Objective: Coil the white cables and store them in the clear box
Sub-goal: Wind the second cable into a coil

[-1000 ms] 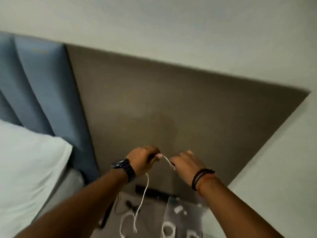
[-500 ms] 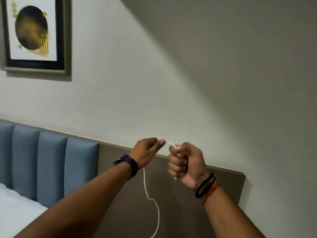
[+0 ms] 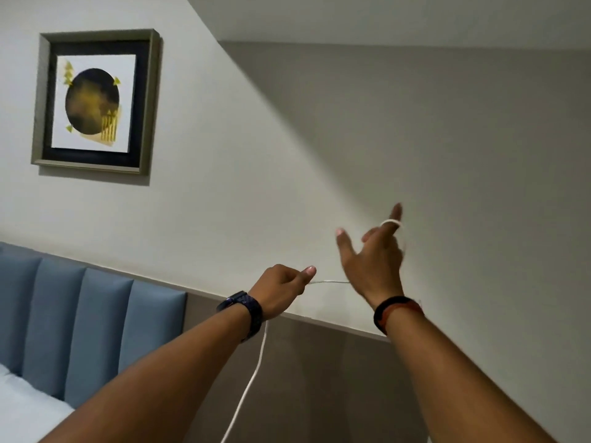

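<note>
We face a pale wall (image 3: 287,148) of a bedroom, with a grey-brown panel (image 3: 319,378) along its lower part and a blue padded headboard (image 3: 80,330) at the left. A strip of white bedding (image 3: 25,407) shows in the bottom left corner. A framed picture (image 3: 96,102) of a dark circle hangs high on the left.

Two bare forearms reach up from the bottom edge. Our left hand (image 3: 281,290), with a dark watch (image 3: 244,310) at the wrist, is curled and pinches the white cable (image 3: 252,378) between thumb and fingers. Our right hand (image 3: 372,260), with dark and red bands (image 3: 395,311) at the wrist, is raised higher, apart from the left. Its fingers are spread and straight, and somewhat blurred.

The cable runs from the left hand's pinch across the short gap to the right hand, where a loop rings one raised finger. Its other part hangs from under the left hand down past the bottom edge.
</note>
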